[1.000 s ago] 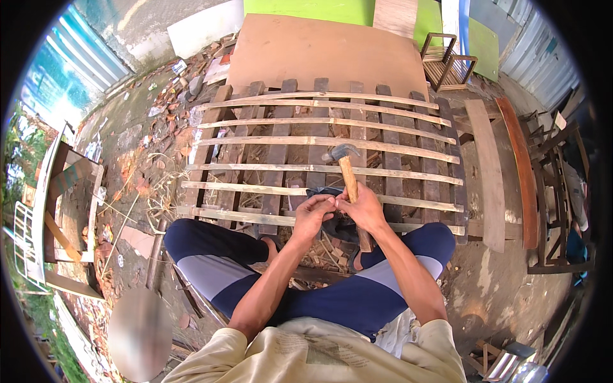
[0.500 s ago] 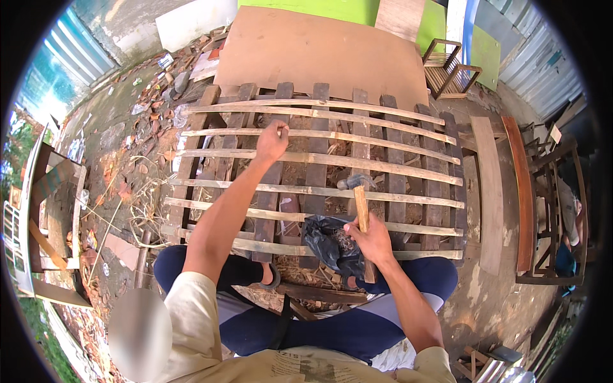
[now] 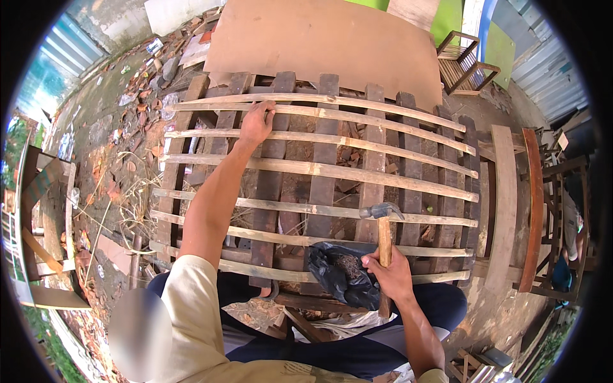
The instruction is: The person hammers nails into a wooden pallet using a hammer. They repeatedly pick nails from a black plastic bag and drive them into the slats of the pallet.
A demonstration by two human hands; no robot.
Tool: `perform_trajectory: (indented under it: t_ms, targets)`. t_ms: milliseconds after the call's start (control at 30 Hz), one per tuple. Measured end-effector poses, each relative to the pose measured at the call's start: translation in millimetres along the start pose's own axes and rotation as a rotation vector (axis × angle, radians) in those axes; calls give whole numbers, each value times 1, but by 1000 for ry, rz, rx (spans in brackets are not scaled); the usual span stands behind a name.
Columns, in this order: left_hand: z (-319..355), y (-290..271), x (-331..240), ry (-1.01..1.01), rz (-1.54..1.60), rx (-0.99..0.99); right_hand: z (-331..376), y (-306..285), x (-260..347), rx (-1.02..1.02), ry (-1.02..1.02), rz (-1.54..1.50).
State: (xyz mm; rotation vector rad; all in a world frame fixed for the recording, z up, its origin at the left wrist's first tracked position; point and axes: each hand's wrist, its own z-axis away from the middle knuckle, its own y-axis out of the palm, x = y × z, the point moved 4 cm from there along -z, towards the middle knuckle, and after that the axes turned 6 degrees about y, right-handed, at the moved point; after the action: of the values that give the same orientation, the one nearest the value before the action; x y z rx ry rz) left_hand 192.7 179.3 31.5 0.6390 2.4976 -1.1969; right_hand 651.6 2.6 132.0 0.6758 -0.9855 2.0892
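A claw hammer (image 3: pixel 384 237) stands upright in my right hand (image 3: pixel 391 276), whose fingers close round its wooden handle; the metal head is at the top. Beside that hand, an opened black plastic bag (image 3: pixel 322 263) rests on the near slats, with small thin brownish pieces inside that look like nails. My left hand (image 3: pixel 257 121) reaches to the far side and is pinched closed at the second bamboo slat (image 3: pixel 377 121). What its fingers hold, if anything, is too small to make out. Several bamboo slats lie crosswise over dark wooden beams (image 3: pixel 268 185).
A large brown board (image 3: pixel 319 45) leans beyond the beams. A wooden rack (image 3: pixel 463 67) stands at the far right. Long planks (image 3: pixel 501 210) lie to the right. Leaves and scraps litter the ground (image 3: pixel 121 159) at left. A wooden frame (image 3: pixel 48 223) stands at the left edge.
My left hand has moved farther away, from about the third slat to the second. My right hand still grips the hammer beside the bag. The view has shifted slightly as I lean forward.
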Motion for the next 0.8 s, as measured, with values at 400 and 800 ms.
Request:
perform_trajectory:
  t_ms: [400,800]
  targets:
    - [-2,0,5,-140,44,10,-14,1,1,-47,11,12]
    - [-13,9,7,-111,-105,56,-11,0,9,-4,27,44]
